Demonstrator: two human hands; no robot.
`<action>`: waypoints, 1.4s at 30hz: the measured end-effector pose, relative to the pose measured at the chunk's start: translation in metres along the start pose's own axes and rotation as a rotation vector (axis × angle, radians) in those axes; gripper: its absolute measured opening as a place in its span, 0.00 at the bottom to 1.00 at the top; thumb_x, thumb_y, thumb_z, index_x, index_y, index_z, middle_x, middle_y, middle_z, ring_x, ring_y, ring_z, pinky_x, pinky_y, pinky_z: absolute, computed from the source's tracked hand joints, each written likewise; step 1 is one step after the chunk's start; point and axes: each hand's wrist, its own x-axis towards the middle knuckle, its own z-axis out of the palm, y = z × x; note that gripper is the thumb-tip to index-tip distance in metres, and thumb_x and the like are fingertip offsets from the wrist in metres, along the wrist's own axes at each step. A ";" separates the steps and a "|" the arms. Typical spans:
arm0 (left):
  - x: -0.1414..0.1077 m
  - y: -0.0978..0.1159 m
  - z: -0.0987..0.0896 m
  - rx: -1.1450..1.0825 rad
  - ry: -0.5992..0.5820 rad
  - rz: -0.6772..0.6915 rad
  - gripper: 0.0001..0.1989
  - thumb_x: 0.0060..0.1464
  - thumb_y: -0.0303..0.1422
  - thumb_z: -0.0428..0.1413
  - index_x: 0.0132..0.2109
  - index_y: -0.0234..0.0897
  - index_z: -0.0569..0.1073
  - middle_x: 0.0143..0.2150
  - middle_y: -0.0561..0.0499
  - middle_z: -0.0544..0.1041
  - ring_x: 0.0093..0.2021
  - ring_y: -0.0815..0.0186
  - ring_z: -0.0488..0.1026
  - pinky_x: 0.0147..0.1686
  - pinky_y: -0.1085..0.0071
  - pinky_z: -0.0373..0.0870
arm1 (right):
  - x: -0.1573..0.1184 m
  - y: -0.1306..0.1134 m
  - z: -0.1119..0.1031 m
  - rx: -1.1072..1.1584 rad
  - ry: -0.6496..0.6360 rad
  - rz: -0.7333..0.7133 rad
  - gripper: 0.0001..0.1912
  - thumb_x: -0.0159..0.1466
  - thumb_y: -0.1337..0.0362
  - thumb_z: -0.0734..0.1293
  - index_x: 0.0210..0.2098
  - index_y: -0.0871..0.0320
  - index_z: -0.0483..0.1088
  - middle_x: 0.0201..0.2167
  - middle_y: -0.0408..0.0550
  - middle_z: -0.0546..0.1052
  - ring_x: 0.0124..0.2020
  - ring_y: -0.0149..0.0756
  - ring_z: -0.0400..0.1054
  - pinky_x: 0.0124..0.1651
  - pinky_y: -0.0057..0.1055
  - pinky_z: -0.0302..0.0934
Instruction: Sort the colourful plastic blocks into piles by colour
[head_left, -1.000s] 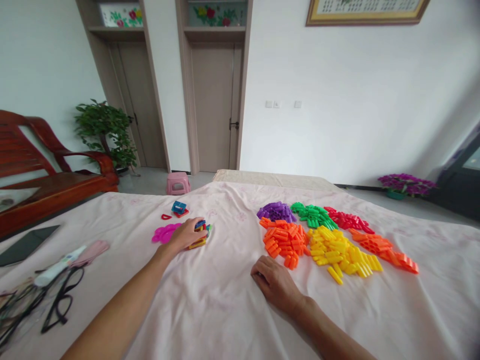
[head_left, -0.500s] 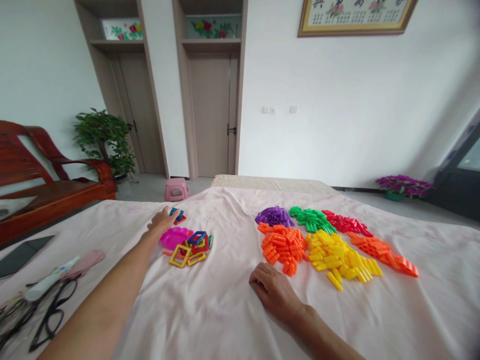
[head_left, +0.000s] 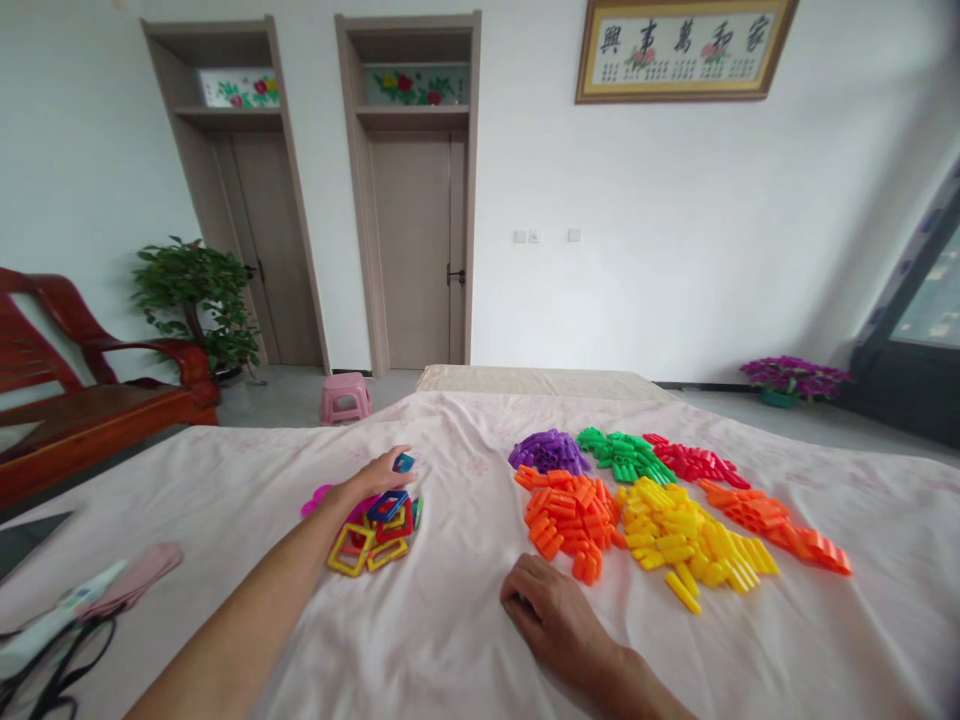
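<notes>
Beyond the pink stool (head_left: 346, 398), a white wall (head_left: 645, 250) holds two grey-brown doors (head_left: 411, 250); left of the stool stand a leafy plant (head_left: 184, 275) and a wooden seat (head_left: 112, 400); right of it, purple flowers (head_left: 795, 377) sit on grey floor (head_left: 281, 398).

A plant (head_left: 199, 290) stands beside a brown bench (head_left: 120, 395). A pink stool (head_left: 346, 384) sits near a door (head_left: 411, 250). A picture (head_left: 686, 55) hangs high.

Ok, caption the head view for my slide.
Left hand holds a blue piece beside colourful frames; right hand rests near orange tubes and yellow tubes.
</notes>
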 end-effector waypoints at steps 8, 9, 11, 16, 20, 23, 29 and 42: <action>-0.022 0.035 0.042 -0.052 -0.136 0.085 0.36 0.48 0.53 0.60 0.60 0.40 0.72 0.63 0.44 0.73 0.62 0.52 0.70 0.61 0.61 0.64 | 0.001 0.000 0.000 -0.009 0.017 -0.022 0.07 0.65 0.72 0.61 0.34 0.56 0.70 0.35 0.46 0.74 0.38 0.34 0.67 0.41 0.28 0.57; -0.026 0.037 0.043 -0.065 -0.121 0.094 0.35 0.49 0.53 0.59 0.61 0.40 0.72 0.62 0.44 0.74 0.60 0.53 0.72 0.60 0.62 0.65 | 0.001 0.000 0.000 -0.012 0.018 -0.026 0.07 0.65 0.72 0.62 0.34 0.56 0.70 0.35 0.46 0.74 0.38 0.34 0.67 0.41 0.28 0.57; -0.036 0.038 0.039 -0.094 -0.049 0.112 0.33 0.54 0.53 0.55 0.61 0.39 0.72 0.61 0.44 0.75 0.59 0.55 0.73 0.58 0.63 0.67 | 0.000 0.000 -0.001 -0.017 0.016 -0.036 0.07 0.64 0.72 0.62 0.34 0.57 0.70 0.35 0.46 0.74 0.38 0.35 0.67 0.41 0.28 0.57; -0.068 0.021 0.017 -0.097 0.366 0.045 0.28 0.63 0.47 0.43 0.58 0.35 0.72 0.61 0.43 0.74 0.62 0.58 0.70 0.62 0.64 0.63 | -0.002 0.002 0.001 -0.011 0.031 -0.049 0.07 0.65 0.71 0.62 0.34 0.56 0.71 0.35 0.46 0.74 0.38 0.34 0.67 0.41 0.28 0.58; -0.105 -0.006 0.006 -0.030 0.593 -0.108 0.23 0.62 0.42 0.43 0.53 0.36 0.74 0.56 0.42 0.77 0.57 0.56 0.73 0.58 0.61 0.66 | -0.002 0.006 0.003 -0.010 0.034 -0.071 0.07 0.65 0.71 0.62 0.35 0.56 0.71 0.35 0.46 0.74 0.39 0.34 0.68 0.42 0.28 0.58; -0.129 -0.022 0.010 0.026 0.619 -0.159 0.21 0.61 0.41 0.45 0.50 0.37 0.76 0.53 0.43 0.79 0.53 0.56 0.75 0.54 0.62 0.69 | -0.002 0.006 0.002 -0.015 0.033 -0.080 0.07 0.65 0.71 0.62 0.35 0.56 0.71 0.35 0.46 0.74 0.39 0.34 0.68 0.42 0.28 0.58; -0.151 -0.023 0.036 0.160 0.537 -0.111 0.17 0.57 0.38 0.52 0.49 0.39 0.78 0.51 0.46 0.80 0.55 0.57 0.74 0.56 0.64 0.67 | -0.002 0.004 0.001 -0.022 0.038 -0.078 0.07 0.66 0.70 0.62 0.35 0.56 0.72 0.35 0.46 0.74 0.39 0.35 0.68 0.42 0.28 0.59; -0.148 -0.021 0.040 0.330 0.503 -0.173 0.14 0.60 0.34 0.51 0.48 0.38 0.77 0.48 0.45 0.80 0.51 0.60 0.73 0.52 0.67 0.66 | -0.005 0.005 -0.001 -0.037 0.038 -0.095 0.07 0.66 0.70 0.62 0.35 0.56 0.72 0.35 0.46 0.74 0.39 0.34 0.68 0.42 0.29 0.60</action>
